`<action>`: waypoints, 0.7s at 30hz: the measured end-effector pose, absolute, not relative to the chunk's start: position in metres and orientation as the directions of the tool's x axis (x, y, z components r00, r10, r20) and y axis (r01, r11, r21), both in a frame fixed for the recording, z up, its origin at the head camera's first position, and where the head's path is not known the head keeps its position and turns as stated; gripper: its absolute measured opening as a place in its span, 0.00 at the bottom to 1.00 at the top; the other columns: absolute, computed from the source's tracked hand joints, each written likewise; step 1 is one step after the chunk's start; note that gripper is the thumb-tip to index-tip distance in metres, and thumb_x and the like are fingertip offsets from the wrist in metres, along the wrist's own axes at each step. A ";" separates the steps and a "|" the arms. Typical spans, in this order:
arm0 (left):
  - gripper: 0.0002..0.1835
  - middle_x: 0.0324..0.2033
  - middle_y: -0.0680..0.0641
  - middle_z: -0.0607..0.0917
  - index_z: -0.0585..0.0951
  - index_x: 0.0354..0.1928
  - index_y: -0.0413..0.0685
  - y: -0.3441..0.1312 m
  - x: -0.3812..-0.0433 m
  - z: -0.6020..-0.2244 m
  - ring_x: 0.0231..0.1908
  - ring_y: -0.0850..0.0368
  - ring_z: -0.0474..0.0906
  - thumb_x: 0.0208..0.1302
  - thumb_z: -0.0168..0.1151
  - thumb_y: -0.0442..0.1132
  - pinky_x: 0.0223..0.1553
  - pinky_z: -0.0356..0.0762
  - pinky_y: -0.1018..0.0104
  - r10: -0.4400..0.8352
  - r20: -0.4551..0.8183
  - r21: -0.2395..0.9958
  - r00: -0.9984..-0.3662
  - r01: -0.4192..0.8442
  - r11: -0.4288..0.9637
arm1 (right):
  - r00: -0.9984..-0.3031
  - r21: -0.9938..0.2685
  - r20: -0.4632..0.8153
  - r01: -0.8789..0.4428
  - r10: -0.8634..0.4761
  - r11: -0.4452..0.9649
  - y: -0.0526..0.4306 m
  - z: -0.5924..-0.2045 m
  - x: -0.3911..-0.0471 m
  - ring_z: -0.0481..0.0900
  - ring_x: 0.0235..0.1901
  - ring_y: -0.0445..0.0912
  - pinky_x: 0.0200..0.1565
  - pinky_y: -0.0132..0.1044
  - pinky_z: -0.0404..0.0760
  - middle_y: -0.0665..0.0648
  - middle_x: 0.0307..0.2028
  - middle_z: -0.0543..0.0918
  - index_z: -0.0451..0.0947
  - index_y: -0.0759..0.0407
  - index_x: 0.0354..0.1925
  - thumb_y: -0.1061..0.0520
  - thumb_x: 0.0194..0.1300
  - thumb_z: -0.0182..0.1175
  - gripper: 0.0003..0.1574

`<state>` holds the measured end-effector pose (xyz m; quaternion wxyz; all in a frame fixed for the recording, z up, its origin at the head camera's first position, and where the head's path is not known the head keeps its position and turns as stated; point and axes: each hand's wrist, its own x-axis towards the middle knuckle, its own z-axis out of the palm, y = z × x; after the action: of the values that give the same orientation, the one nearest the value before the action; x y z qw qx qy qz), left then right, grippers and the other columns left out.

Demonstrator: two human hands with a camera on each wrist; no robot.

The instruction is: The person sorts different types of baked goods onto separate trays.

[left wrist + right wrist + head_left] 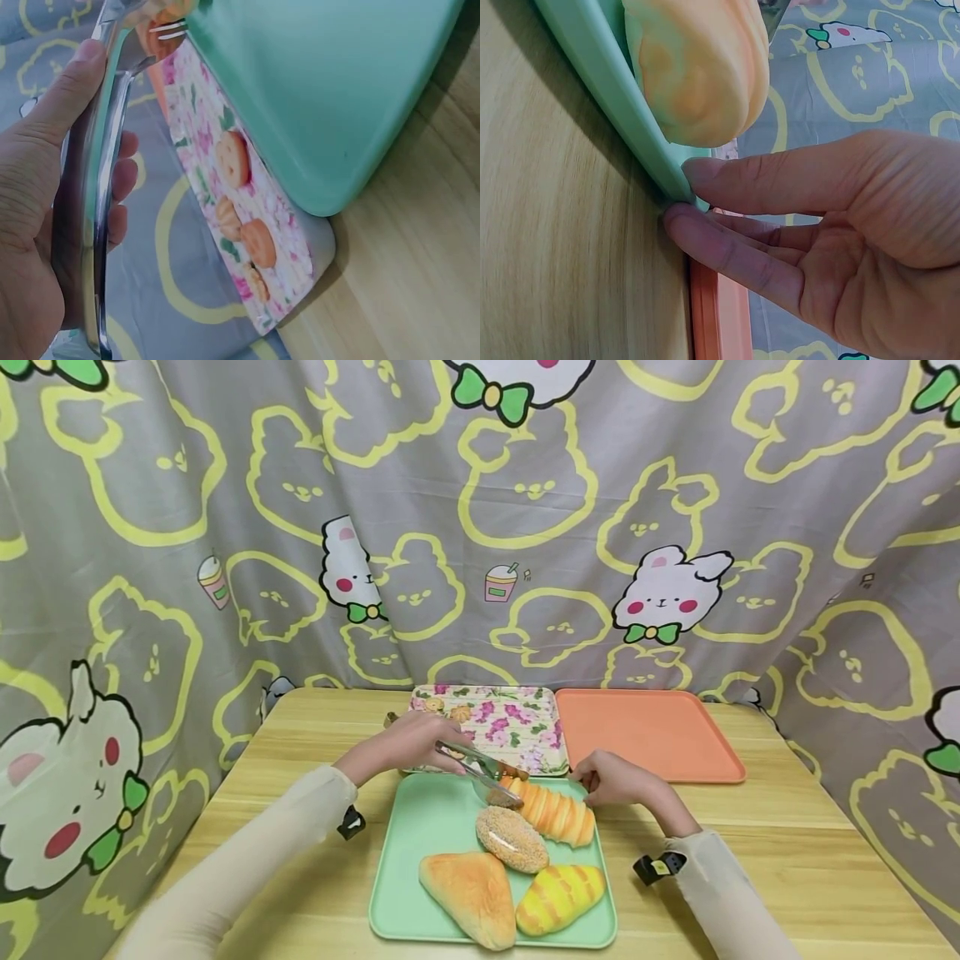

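Observation:
My left hand (pixel 412 742) grips a pair of metal tongs (pixel 94 217), thumb along one arm and fingers round the other. In the head view the tongs' tips meet the far left end of a ridged orange roll (pixel 558 815) lying on the green tray (pixel 420 818). My right hand (pixel 621 779) pinches that tray's rim near its far right corner, thumb on the edge and fingers against its outer side in the right wrist view. Also on the tray are a crumb-coated oval bun (pixel 512 838), a triangular bread (pixel 474 893) and a yellow striped bun (pixel 561 899).
Behind the green tray stands a flower-patterned tray (pixel 525 727) with several cookies (pixel 234 159) at its left. An orange tray (pixel 637 735) lies to its right. All rest on a wooden table (pixel 795 868), with a printed curtain (pixel 540 635) behind.

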<state>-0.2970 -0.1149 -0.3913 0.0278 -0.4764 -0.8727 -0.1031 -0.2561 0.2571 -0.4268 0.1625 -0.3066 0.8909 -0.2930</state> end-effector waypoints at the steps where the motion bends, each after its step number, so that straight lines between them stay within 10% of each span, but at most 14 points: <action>1: 0.24 0.52 0.51 0.89 0.88 0.56 0.60 -0.116 -0.296 -0.392 0.36 0.60 0.87 0.60 0.71 0.59 0.22 0.67 0.73 0.823 0.153 0.153 -0.548 0.835 0.528 | -0.759 -0.621 -0.111 -0.451 -0.641 0.641 0.257 -0.427 -0.256 0.74 0.28 0.39 0.33 0.31 0.75 0.60 0.33 0.85 0.82 0.76 0.54 0.72 0.58 0.69 0.23; 11: 0.23 0.41 0.56 0.91 0.89 0.53 0.62 -0.125 -0.293 -0.390 0.19 0.73 0.64 0.58 0.72 0.60 0.19 0.53 0.76 0.802 0.211 0.140 -0.558 0.830 0.540 | -0.762 -0.617 -0.115 -0.448 -0.637 0.647 0.257 -0.426 -0.255 0.77 0.29 0.37 0.33 0.30 0.77 0.60 0.36 0.87 0.82 0.75 0.53 0.69 0.59 0.70 0.22; 21: 0.22 0.49 0.53 0.90 0.89 0.53 0.62 -0.138 -0.292 -0.382 0.28 0.66 0.83 0.59 0.72 0.59 0.19 0.58 0.75 0.772 0.239 0.185 -0.588 0.809 0.559 | -0.757 -0.628 -0.108 -0.451 -0.645 0.634 0.257 -0.425 -0.257 0.73 0.27 0.39 0.32 0.30 0.75 0.59 0.31 0.85 0.84 0.72 0.51 0.72 0.58 0.69 0.20</action>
<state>-0.2916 -0.1378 -0.3821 0.0653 -0.4490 -0.8804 -0.1383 -0.2567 0.2572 -0.4254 0.1638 -0.3081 0.8889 -0.2967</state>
